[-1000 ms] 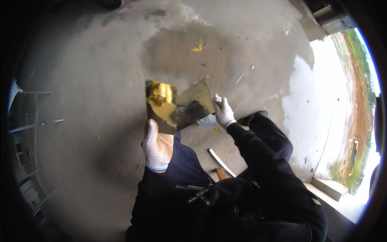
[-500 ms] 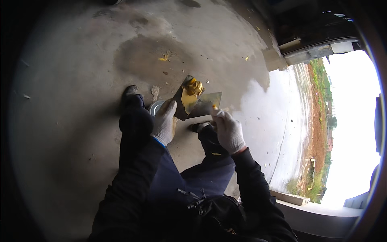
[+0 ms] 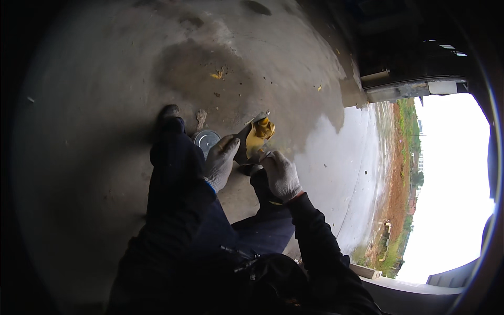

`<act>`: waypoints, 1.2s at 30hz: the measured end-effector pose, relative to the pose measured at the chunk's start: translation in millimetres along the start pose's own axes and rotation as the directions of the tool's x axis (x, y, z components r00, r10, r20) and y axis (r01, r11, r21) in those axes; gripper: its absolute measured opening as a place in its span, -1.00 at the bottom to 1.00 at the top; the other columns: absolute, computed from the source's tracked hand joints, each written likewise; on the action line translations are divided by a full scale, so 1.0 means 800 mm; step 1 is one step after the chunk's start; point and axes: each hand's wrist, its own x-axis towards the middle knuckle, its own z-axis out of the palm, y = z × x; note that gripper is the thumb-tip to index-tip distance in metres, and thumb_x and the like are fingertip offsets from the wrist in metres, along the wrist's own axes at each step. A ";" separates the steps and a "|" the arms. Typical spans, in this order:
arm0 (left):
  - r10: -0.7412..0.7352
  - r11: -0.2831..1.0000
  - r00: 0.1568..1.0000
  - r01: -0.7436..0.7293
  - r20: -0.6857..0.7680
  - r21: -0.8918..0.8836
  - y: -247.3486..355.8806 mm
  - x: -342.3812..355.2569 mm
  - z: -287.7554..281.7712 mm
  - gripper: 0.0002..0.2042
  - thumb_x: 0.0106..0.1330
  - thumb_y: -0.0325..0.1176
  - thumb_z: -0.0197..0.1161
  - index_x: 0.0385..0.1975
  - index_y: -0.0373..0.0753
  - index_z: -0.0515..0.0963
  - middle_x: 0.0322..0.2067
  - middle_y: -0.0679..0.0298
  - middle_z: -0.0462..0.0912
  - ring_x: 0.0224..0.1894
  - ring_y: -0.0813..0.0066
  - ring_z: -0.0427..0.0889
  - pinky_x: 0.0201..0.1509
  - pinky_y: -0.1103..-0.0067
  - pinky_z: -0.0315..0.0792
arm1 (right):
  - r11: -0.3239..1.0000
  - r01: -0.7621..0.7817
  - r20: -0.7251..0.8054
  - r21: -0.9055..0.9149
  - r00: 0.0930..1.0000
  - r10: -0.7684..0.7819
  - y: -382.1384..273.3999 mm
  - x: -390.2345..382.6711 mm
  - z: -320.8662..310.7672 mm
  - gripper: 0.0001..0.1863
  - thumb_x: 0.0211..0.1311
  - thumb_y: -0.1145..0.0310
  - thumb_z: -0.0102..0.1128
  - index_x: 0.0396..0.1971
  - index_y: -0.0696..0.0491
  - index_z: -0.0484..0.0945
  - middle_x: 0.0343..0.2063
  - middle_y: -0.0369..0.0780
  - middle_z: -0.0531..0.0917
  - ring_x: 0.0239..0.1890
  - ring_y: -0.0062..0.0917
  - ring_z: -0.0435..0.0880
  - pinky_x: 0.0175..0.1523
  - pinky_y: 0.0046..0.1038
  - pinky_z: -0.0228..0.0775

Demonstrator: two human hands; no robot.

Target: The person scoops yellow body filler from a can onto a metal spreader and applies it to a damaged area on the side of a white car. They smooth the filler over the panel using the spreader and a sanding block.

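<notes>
My left hand point(image 3: 220, 163), in a white knit glove, grips the edge of a flat dark metal spreader plate point(image 3: 242, 149). A thick mound of yellow putty point(image 3: 263, 129) sits at the plate's far end, with a smooth smear running down toward me. My right hand point(image 3: 282, 177), gloved alike, is pinched closed at the plate's near right edge. Between its fingertips is a small whitish tube, mostly hidden by the glove. A round metal can point(image 3: 206, 139) stands on the floor just beyond my left hand.
Damp concrete floor point(image 3: 197, 79) with yellow putty scraps point(image 3: 217, 75) spreads around my feet. My shoes point(image 3: 170, 111) stand left and right of the can. A wide opening at the right looks out on a wet slab, grass and soil. A wooden block point(image 3: 366, 271) lies on the ledge at lower right.
My right hand has moved left and slightly down, bringing the tube to the plate. A second thin metal sheet beside the plate no longer shows clearly. The plate has shifted slightly right.
</notes>
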 end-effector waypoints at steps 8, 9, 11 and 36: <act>0.026 0.999 0.998 -0.027 0.053 0.027 -0.014 0.017 -0.007 -0.78 0.56 -0.36 0.18 -0.01 -0.37 0.62 -0.27 0.39 0.62 -0.21 0.72 0.51 -0.11 0.69 0.41 | 0.991 -0.129 -0.179 -0.022 0.976 0.123 -0.001 0.018 0.008 -0.66 0.43 0.21 0.16 -0.36 0.22 0.61 -0.52 0.00 0.67 -0.44 -0.11 0.70 -0.30 -0.29 0.49; 0.013 1.000 0.998 -0.014 0.059 0.016 -0.012 0.016 -0.008 -0.78 0.56 -0.35 0.18 -0.01 -0.37 0.61 -0.28 0.39 0.61 -0.22 0.71 0.51 -0.12 0.69 0.40 | 0.989 -0.139 -0.183 -0.044 0.975 0.129 -0.001 0.018 0.009 -0.65 0.43 0.20 0.17 -0.37 0.23 0.61 -0.53 0.00 0.67 -0.45 -0.11 0.70 -0.31 -0.29 0.49; 0.006 1.000 0.998 -0.006 0.062 0.003 -0.011 0.016 -0.009 -0.78 0.56 -0.35 0.18 0.00 -0.37 0.61 -0.31 0.40 0.59 -0.24 0.72 0.50 -0.15 0.70 0.40 | 0.983 -0.160 -0.191 -0.089 0.972 0.141 0.000 0.019 0.010 -0.63 0.43 0.19 0.18 -0.39 0.23 0.61 -0.55 0.01 0.66 -0.45 -0.10 0.70 -0.34 -0.29 0.48; -0.027 1.000 0.996 0.027 0.083 0.006 -0.009 0.017 -0.003 -0.78 0.55 -0.37 0.17 0.03 -0.36 0.58 -0.25 0.42 0.58 -0.19 0.72 0.52 -0.10 0.73 0.41 | 0.981 -0.155 -0.295 -0.114 0.948 0.116 0.006 0.030 0.039 -0.71 0.33 0.33 0.25 -0.53 0.19 0.49 -0.56 0.09 0.60 -0.42 0.08 0.65 -0.39 -0.13 0.44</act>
